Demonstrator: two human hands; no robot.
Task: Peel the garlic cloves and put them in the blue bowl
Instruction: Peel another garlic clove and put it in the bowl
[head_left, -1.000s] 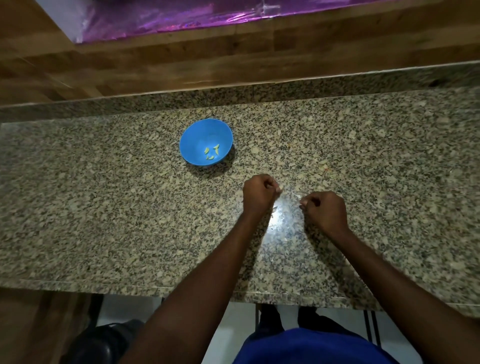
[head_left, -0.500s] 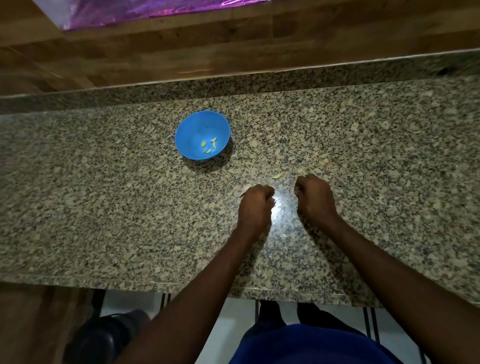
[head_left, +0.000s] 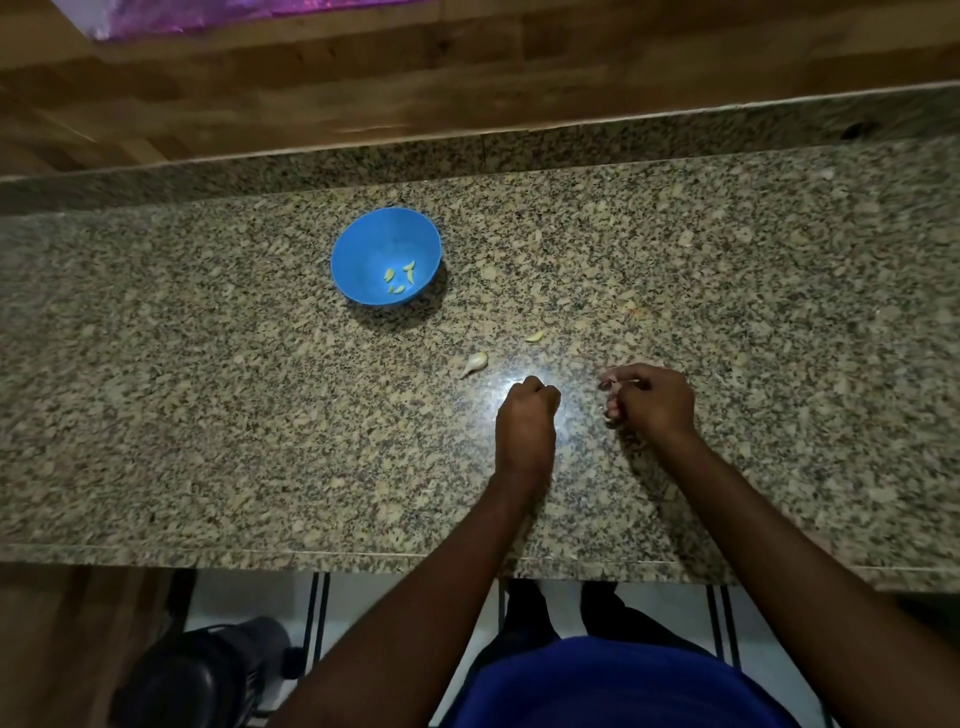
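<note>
- Garlic cloves, peeled and yellowish, lie in the bottom of the blue bowl, which stands on the granite counter.
- An unpeeled garlic clove lies on the counter between the bowl and the left hand, apart from both.
- A small yellowish piece lies just beyond it, further right.
- Left hand rests on the counter with fingers curled into a fist; whether it holds anything cannot be told.
- Right hand has fingers curled, pinching a bit of papery garlic skin at the fingertips.
</note>
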